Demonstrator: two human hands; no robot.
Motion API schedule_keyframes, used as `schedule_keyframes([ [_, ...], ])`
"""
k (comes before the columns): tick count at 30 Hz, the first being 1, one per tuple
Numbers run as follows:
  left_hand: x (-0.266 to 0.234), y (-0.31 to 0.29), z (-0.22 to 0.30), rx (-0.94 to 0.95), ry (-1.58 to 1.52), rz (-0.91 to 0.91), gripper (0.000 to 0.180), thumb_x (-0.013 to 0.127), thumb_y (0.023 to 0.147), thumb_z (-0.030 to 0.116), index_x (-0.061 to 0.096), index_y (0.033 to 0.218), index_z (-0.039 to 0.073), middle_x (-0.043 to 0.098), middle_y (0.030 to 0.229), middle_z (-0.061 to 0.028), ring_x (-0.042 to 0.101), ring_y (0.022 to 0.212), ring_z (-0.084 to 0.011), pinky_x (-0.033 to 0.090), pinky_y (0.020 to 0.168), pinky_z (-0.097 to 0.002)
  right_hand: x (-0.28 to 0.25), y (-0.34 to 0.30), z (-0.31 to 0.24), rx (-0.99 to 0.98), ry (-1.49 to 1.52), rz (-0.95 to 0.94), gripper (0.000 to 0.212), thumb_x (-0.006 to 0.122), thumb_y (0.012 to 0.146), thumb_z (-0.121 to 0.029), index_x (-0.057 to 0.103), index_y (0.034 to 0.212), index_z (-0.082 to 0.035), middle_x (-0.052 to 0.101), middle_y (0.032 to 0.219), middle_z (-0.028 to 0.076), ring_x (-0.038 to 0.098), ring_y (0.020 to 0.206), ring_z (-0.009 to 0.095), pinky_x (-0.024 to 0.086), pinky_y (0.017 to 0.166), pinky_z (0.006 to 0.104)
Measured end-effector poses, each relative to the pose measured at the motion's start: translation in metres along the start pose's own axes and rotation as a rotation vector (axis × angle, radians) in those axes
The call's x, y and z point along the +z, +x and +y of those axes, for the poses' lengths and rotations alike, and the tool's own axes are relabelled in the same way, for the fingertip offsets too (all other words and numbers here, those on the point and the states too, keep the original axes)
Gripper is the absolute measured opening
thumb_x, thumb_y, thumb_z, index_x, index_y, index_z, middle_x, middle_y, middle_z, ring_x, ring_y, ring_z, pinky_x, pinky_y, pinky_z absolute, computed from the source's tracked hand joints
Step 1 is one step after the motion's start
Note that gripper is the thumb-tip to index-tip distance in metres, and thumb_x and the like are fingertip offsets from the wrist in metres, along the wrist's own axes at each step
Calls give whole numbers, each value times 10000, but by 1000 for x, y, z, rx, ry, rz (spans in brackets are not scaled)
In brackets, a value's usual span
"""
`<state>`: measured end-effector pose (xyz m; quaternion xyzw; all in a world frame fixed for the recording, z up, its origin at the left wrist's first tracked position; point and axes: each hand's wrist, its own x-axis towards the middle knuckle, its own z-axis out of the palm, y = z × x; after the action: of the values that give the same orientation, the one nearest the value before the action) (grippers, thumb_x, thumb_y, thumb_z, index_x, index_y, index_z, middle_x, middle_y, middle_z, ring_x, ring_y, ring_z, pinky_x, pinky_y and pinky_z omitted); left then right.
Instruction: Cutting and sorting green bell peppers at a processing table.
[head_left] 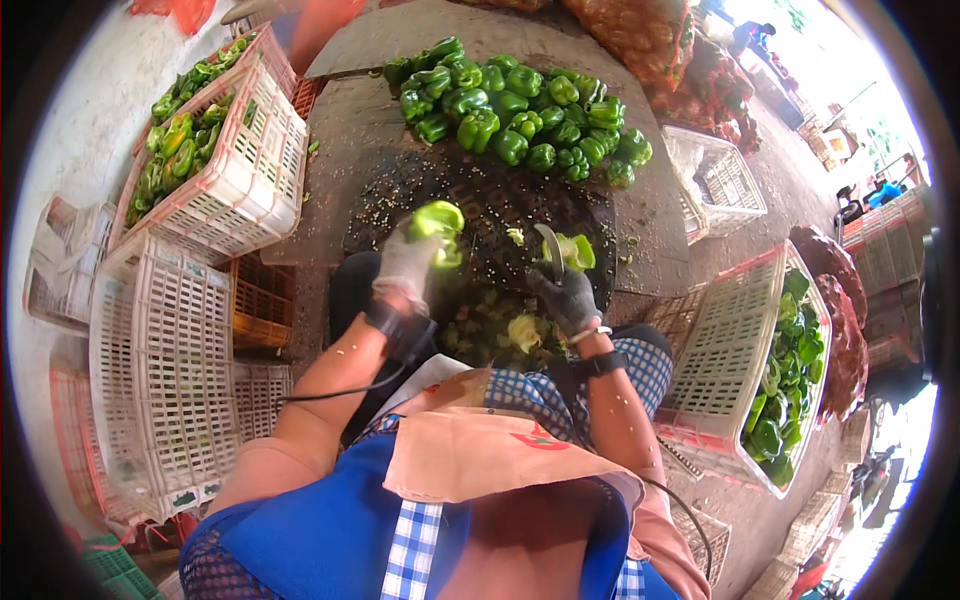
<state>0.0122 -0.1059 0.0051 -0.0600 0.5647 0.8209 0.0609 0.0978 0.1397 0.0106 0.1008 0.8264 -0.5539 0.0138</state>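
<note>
My left hand [407,268], in a pale glove, is closed on a cut green bell pepper [438,222], its hollow side showing. In a dark grey glove, my right hand [567,302] grips a small knife [551,246] with a curved blade. Against the blade sits a pale green pepper piece [577,252]; whether the fingers also pinch it I cannot tell. Both hands are above a dark, seed-strewn board [480,205]. Beyond them lies a heap of whole green bell peppers [510,105]. A pale pepper core [525,333] lies among scraps below, between my knees.
Crates [245,165] of cut peppers stand at the far left, with a stack of white crates [160,370] nearer. On my right a tilted crate [725,350] holds pepper pieces. Another white crate [715,175] and full mesh sacks [640,45] stand farther back.
</note>
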Motion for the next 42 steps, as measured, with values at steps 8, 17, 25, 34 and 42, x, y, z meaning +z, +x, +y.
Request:
schedule_keyframes([
  [8,-7,6,7,-35,-66,-122,399,607,813,-64,545,1203,-8,651,1043,-156,681,857,-280,598,754,-429,78,89,40,-181,-705,159,180,612,796,-132,675,945,-51,647,988,187,619,917,393,507,844,444],
  [17,68,-9,60,-166,-119,-457,445,633,797,0,514,1225,-25,618,1124,-158,640,1026,-291,570,872,-428,1,-33,67,-154,-229,299,241,707,847,-277,686,907,-45,636,672,100,587,580,202,471,563,343],
  [25,364,-98,40,8,171,-1311,637,753,815,210,444,1338,22,602,1188,-117,622,1057,-202,531,894,-329,-68,-150,11,192,795,610,191,599,939,-248,646,899,-68,546,611,-19,503,537,79,386,503,225],
  [34,381,-84,61,629,839,-1023,757,739,722,449,506,1341,80,515,1368,-170,505,1253,-306,389,1058,-369,-102,-162,9,245,792,686,139,655,909,-210,680,920,-74,569,598,-6,487,485,83,386,472,227],
  [42,131,47,-11,298,1309,-424,800,816,690,259,464,1371,30,502,1383,-169,482,1276,-293,397,1065,-361,-92,-81,36,75,473,411,236,649,902,-177,647,1066,-8,638,726,37,593,622,145,481,589,273],
])
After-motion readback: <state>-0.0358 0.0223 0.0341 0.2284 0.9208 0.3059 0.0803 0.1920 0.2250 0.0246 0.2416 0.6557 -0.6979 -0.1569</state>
